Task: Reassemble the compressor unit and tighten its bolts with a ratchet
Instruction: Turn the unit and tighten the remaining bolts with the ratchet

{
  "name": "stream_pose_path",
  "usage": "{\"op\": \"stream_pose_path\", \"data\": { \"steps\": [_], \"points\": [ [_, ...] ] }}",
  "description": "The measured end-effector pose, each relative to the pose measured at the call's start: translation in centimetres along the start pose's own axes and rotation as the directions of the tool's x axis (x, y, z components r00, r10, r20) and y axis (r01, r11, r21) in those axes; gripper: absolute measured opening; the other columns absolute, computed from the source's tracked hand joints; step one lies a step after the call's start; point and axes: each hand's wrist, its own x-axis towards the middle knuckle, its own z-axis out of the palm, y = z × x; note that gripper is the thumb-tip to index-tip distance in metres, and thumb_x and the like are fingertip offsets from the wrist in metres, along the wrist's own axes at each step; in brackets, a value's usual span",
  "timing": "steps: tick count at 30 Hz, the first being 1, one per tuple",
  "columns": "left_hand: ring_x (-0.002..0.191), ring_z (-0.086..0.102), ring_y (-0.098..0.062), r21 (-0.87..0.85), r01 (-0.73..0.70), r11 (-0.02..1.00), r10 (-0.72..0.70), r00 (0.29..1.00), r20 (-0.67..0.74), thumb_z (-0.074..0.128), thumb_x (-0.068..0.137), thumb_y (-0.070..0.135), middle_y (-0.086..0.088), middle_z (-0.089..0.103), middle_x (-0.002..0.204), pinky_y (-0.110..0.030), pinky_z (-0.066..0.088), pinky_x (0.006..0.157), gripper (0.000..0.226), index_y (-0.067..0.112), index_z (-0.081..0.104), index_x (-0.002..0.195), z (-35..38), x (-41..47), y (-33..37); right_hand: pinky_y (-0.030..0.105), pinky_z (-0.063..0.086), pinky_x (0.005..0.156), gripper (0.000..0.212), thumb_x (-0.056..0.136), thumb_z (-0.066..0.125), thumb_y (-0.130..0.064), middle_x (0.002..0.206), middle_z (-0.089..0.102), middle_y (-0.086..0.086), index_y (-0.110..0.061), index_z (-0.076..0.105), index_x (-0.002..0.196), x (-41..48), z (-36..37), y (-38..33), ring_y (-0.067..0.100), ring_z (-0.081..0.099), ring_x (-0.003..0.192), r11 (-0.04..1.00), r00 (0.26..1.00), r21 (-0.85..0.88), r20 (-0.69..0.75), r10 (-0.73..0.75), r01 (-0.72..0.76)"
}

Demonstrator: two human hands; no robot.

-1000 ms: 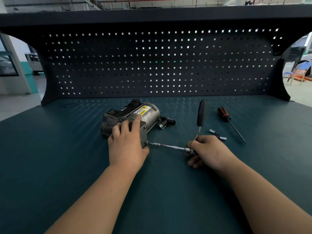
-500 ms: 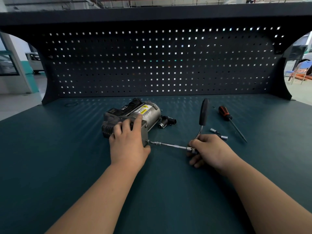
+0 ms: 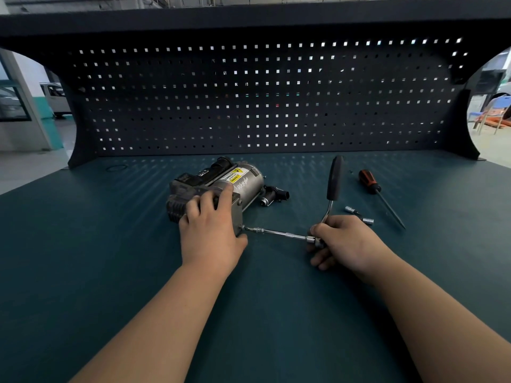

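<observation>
Steel extension bar (image 3: 279,233) set on the lower corner bolt (image 3: 243,227), both my hands on the job

My left hand (image 3: 210,233) lies over the grey metal compressor unit (image 3: 243,186), which sits on its side on the dark green bench mat (image 3: 83,244), fingers curled across its black block. My right hand (image 3: 348,241) is closed round the head of the black-handled ratchet (image 3: 334,178), handle pointing away from me. The bar is long and thin, so I judge the bit could tilt off the bolt and round it if I swing without pushing inward. The unit might roll if my left hand eases. Two loose silver sockets (image 3: 359,215) lie close enough to snag the handle
</observation>
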Motion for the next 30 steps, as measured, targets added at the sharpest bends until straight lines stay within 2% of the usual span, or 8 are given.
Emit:
{"op": "stream_pose_path", "data": {
  "steps": [11,17,23,30],
  "points": [
    [0.130,0.025,-0.028,-0.001,0.000,1.000,0.000,1.000,0.002,0.073,0.073,0.050,0.000,0.031,0.142,-0.043,0.034,0.104,0.097,0.035,0.009,0.144,-0.10,0.02,0.10,0.027,0.051,0.044,0.017,0.092,0.051,-0.009,0.075,0.067,0.017,0.005,0.061,0.088,-0.15,-0.01,-0.04,0.024,0.065,0.050,1.000,1.000,-0.009,0.021,0.006,-0.006],
    [0.129,0.025,-0.027,0.006,0.004,1.000,-0.004,1.000,0.007,0.072,0.073,0.050,0.000,0.031,0.142,-0.043,0.033,0.104,0.097,0.035,0.009,0.145,-0.15,0.03,0.15,0.028,0.054,0.048,0.017,0.093,0.054,-0.012,0.064,0.062,0.004,0.001,0.061,0.084,-0.29,-0.17,0.03,0.026,0.068,0.054,0.997,0.998,-0.033,-0.003,-0.065,0.065],
    [0.131,0.024,-0.028,0.008,0.001,1.000,-0.001,1.000,0.012,0.072,0.073,0.050,0.000,0.030,0.143,-0.043,0.033,0.105,0.096,0.034,0.011,0.145,-0.37,0.00,0.19,0.026,0.054,0.050,0.014,0.096,0.054,-0.014,0.078,0.067,0.009,-0.008,0.063,0.086,-0.11,-0.16,0.07,0.024,0.070,0.058,0.994,0.994,-0.037,-0.018,-0.108,0.107],
    [0.134,0.023,-0.029,0.010,0.007,1.000,-0.007,0.999,0.037,0.072,0.075,0.049,0.000,0.028,0.145,-0.043,0.032,0.107,0.095,0.035,0.010,0.145,-0.57,-0.08,0.38,0.028,0.053,0.045,0.017,0.100,0.049,-0.015,0.076,0.064,0.015,-0.003,0.056,0.091,0.13,0.08,0.12,0.024,0.068,0.052,0.999,0.999,0.028,0.005,-0.038,0.038]
  ]
}}
